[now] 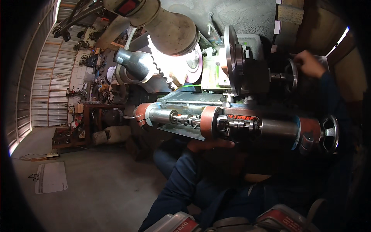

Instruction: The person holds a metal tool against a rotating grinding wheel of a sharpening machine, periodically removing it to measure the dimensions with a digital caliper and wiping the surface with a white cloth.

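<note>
My right hand point(311, 65) is closed on the rim of a metal handwheel point(294, 74) at the far right of the machine. My left hand point(211, 145) lies low under the front of the machine, one finger stretched rightward and the others partly hidden. Just above it is a red ring-shaped collar point(210, 122). A stepped steel shaft with several raised sections point(188, 120) runs through that collar, between a steel cylinder point(162, 115) on the left and a thicker steel cylinder point(279, 129) on the right. Behind it stands a large upright metal disc point(231, 60).
A thick grey-brown duct point(174, 33) hangs over the brightly lit area beside a work lamp point(133, 63). Another handwheel point(330, 133) ends the shaft line at right. A cluttered bench point(96, 106) stands far left. On the floor lies a white printed board point(51, 178).
</note>
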Demonstrator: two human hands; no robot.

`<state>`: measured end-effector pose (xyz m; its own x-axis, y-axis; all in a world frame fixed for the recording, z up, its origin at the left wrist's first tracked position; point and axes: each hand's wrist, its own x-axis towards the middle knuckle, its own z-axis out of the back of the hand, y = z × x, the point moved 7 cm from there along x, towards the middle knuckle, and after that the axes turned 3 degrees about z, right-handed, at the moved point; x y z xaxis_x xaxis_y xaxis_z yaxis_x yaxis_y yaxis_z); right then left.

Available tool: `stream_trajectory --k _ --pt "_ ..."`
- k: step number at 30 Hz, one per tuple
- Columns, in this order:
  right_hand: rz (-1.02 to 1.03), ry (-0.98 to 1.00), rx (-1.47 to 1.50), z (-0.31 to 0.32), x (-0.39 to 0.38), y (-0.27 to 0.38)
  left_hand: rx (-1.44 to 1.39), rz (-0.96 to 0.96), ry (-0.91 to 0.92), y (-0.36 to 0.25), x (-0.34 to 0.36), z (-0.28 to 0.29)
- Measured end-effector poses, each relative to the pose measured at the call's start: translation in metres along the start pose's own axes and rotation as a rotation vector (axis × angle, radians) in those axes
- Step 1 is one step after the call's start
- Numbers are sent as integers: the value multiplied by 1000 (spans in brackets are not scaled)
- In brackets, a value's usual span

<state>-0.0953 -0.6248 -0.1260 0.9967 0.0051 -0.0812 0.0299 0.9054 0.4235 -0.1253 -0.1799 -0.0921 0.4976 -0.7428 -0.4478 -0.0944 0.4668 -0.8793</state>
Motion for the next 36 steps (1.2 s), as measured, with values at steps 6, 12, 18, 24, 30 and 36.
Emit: stream_trajectory --k 6,12,18,24,30,36 --pt "-282 839 323 -22 -56 55 62 -9 37 1 2 0" --pt "208 -89 161 17 -2 26 83 -4 -8 -3 -1 -1" --pt "-66 559 425 -53 -33 15 71 -18 27 -3 3 -3" --pt "285 -234 178 51 -20 52 98 -246 46 6 9 16" --pt "-160 567 142 -67 -42 7 -217 -283 91 40 7 26" --pt "78 -331 208 42 -28 47 -51 -181 70 34 3 25"
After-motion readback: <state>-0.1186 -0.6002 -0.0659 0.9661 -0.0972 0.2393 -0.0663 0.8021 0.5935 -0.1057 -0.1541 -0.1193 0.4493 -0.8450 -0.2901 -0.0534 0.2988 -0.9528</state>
